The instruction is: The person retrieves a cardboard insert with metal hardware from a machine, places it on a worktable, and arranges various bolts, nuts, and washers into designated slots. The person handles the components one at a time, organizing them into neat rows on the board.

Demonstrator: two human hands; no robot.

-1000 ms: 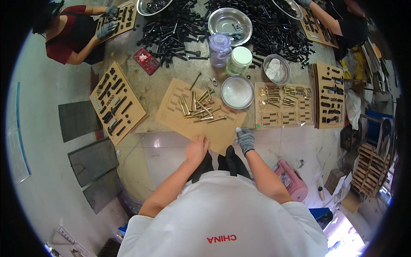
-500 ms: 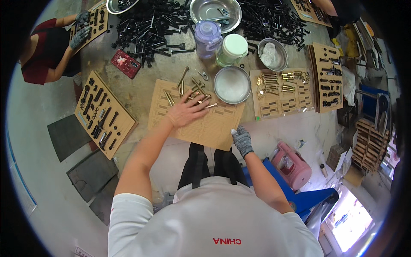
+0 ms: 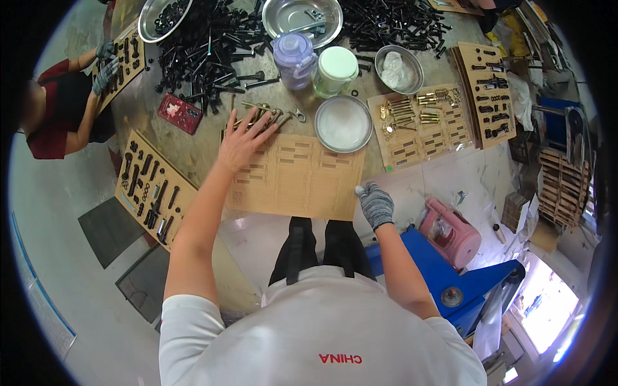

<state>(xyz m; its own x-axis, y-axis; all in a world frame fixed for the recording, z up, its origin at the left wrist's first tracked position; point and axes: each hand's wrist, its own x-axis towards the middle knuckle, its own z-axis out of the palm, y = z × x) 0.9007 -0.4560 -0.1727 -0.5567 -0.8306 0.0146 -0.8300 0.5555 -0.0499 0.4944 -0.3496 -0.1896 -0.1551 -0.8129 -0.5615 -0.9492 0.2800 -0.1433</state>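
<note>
Board, flat tan slotted cardboard rectangle [image 3: 296, 183], juts over the near edge of the grey tabletop [image 3: 147, 106]. Bare left hand [image 3: 239, 148]: fingers splayed over gold-coloured metal bolts [image 3: 260, 106] at board's far-left corner. Grey-knit-gloved right hand [image 3: 375, 206]: half-curled at board's right edge, can't tell if gripping. Round silver metal bowl [image 3: 344, 151] at board's far-right corner.

The near board [image 3: 302, 186] looks like matt brown fibreboard, smooth between its cut slots; the gold-toned bolts [image 3: 262, 107] by its far left edge are glossy metal. The black bolts [image 3: 206, 55] heaped farther off have a dull metallic sheen. The far bowl [image 3: 288, 14] shines like polished steel. The lilac jug [image 3: 292, 63] is translucent plastic, the grey glove [image 3: 376, 206] knitted cloth, the table [image 3: 145, 110] dull and scuffed.
</note>
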